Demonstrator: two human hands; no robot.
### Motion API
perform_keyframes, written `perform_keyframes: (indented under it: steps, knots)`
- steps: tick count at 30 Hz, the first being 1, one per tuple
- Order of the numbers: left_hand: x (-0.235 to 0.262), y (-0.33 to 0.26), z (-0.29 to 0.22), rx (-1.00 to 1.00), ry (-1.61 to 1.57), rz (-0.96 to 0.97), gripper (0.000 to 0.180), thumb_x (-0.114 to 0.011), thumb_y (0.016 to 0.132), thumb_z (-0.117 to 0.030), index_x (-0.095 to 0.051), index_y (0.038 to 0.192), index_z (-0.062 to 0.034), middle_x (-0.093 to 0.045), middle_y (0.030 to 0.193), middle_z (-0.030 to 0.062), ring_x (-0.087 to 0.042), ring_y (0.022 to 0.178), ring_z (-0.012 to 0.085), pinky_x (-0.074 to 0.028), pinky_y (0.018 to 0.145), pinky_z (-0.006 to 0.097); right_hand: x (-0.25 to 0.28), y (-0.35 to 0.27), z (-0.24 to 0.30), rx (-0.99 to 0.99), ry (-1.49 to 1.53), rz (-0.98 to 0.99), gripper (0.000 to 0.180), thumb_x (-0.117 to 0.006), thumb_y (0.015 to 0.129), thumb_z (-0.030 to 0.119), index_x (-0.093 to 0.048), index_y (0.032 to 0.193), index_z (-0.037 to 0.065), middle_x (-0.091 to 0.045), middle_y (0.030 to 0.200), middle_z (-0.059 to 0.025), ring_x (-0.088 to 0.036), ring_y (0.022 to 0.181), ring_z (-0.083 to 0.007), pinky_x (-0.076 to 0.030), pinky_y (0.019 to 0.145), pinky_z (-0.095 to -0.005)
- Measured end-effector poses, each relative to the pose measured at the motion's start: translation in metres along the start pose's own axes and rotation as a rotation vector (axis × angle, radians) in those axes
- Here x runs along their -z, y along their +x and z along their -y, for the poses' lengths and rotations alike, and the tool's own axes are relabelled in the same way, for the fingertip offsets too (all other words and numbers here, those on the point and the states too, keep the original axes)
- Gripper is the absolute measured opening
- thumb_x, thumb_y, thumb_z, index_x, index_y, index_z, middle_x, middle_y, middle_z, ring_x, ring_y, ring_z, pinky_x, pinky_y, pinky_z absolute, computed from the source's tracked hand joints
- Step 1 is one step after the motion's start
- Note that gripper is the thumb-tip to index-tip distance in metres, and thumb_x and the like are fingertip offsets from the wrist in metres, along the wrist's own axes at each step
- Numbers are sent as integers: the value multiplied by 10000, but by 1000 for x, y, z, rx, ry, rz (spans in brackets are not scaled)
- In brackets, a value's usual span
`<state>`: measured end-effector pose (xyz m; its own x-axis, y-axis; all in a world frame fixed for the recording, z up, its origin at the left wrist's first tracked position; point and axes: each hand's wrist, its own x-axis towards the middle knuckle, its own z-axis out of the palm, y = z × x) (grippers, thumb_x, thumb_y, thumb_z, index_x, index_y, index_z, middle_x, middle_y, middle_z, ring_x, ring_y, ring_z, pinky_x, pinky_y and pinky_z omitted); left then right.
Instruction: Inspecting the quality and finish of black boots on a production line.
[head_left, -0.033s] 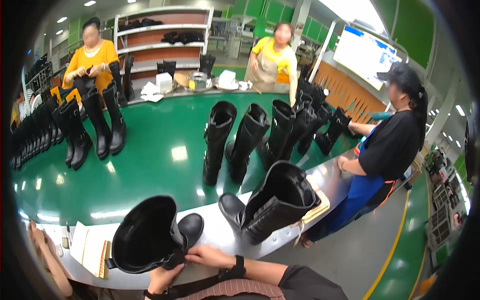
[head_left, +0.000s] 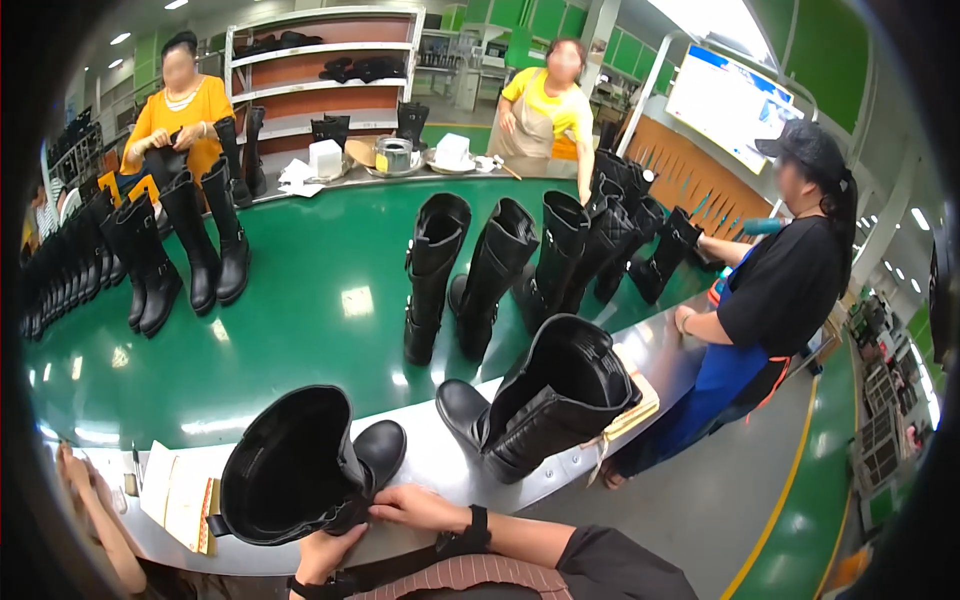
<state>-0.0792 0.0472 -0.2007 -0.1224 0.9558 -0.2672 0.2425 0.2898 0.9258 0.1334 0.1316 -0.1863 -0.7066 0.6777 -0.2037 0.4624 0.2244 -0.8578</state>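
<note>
A tall black boot stands on the metal ledge in front of me, its wide shaft opening tipped toward me and its rounded toe pointing away to the right. My left hand is closed on the near side of the shaft, thumb on the outside, other fingers hidden. Against the same side, my right hand pinches the boot's edge with thumb and forefinger; whether it holds a zip pull or strap is too small to tell. To the right, another tall black boot stands open-topped, untouched by me.
Beyond the metal ledge runs a green belt carrying several upright black boots. A paper booklet and a brush lie at left. Someone's hands show there. A person in a blue apron works at right.
</note>
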Motion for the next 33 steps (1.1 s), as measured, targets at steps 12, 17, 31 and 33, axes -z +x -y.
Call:
perform_keyframes:
  steps: [12,17,31,33]
  knots:
    - [-2,3,5,-198,-55,16,466,-825,674,25,-655,1108,23,-701,1005,72,-654,912,153,-531,845,298,-1,-4,4,56,-23,-85,335,-552,977,346,-640,921,27,-651,847,-179,-636,820,-370,-482,723,-431]
    - [-3,2,-5,-285,-114,7,471,-889,672,-111,-686,1085,-6,-723,1029,84,-672,948,157,-523,877,300,-2,-2,4,-5,-16,-63,327,-551,977,350,-680,1014,51,-677,846,-152,-656,800,-326,-505,740,-387]
    - [-10,4,-15,-286,-128,-28,386,-840,680,-43,-669,1026,-32,-709,956,46,-660,890,140,-539,825,314,28,-23,64,345,759,-37,266,-520,1030,215,-651,896,27,-563,788,23,-521,700,-69,-434,634,-222]
    - [-12,6,-11,-307,-86,-54,399,-835,708,-75,-656,1064,-52,-693,962,37,-648,895,145,-534,820,319,52,-43,90,472,663,-32,269,-519,1031,195,-669,912,6,-572,825,-5,-532,705,-81,-442,634,-231]
